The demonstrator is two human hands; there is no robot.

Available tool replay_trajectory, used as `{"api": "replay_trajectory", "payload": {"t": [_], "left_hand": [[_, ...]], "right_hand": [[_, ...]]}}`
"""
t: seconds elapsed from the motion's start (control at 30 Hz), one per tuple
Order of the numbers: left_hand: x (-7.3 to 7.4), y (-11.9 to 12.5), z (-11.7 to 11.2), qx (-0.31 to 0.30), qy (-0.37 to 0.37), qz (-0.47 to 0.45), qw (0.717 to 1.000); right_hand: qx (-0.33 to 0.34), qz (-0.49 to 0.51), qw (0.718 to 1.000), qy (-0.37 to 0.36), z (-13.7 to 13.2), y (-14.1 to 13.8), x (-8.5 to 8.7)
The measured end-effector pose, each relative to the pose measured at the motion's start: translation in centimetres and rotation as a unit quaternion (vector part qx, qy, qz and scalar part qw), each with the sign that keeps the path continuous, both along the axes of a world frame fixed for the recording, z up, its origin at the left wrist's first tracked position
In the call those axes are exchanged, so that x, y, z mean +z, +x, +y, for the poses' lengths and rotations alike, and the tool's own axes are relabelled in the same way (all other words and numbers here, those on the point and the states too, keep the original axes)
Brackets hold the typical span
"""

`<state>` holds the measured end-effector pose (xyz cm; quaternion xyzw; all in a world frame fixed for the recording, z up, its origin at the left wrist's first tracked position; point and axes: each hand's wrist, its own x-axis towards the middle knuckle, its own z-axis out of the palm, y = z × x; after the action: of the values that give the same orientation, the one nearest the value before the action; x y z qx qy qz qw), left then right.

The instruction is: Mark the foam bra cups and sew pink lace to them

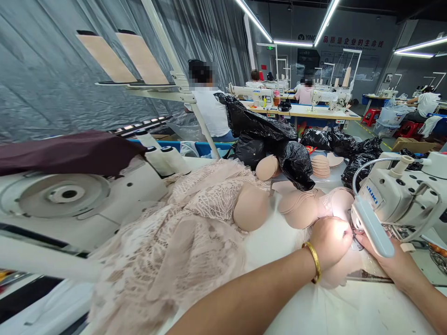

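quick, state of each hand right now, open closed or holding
Left hand: curled closed at the beige fabric; grip hidden.
Right hand: partly behind the lamp; cannot tell.

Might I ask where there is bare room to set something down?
Bare table shows between the left arm and right arm; another patch lies between the lace, cups and left arm. It is crowded around the left hand, right hand, machine and bags.

White table (263,249) bears lace (195,237), cups (302,211).

Grey curtain (52,70), red stools (370,116), ceiling lights (327,22)
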<state>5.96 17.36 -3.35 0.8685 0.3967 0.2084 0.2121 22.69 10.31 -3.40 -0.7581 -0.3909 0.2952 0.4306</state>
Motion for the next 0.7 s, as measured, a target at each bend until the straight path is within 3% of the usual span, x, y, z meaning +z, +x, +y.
{"api": "replay_trajectory", "payload": {"t": [0.2,0.7], "left_hand": [[0.3,-0.1,-0.1,-0.007,0.003,0.005,1.0],[0.2,0.0,0.0,0.003,-0.002,0.013,1.0]], "right_hand": [[0.038,0.011,0.999,0.007,-0.4,-0.1,1.3],[0.051,-0.001,0.999,-0.001,-0.3,-0.1,1.3]]}}
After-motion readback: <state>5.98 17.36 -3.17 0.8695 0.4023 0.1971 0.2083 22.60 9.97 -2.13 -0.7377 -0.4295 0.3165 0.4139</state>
